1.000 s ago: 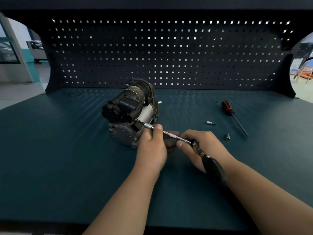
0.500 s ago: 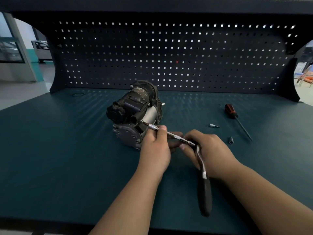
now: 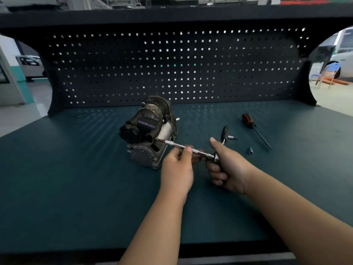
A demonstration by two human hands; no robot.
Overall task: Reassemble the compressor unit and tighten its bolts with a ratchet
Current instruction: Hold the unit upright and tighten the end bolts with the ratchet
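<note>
Tightening looks under way, not finished. The compressor unit (image 3: 148,132) sits on the green benchtop (image 3: 76,169), its housings apparently joined. At its right flank a bit meets a bolt. The extension bar (image 3: 189,149) runs rightward from there, and the left hand (image 3: 176,165) pinches it between thumb and fingertips. Further right of the compressor, the right hand (image 3: 228,169) curls round the ratchet (image 3: 224,133) near its head, handle pointing away. Beyond lie a loose bit (image 3: 232,137), a socket (image 3: 250,150) and a screwdriver (image 3: 254,129). How many bolts remain I cannot tell.
</note>
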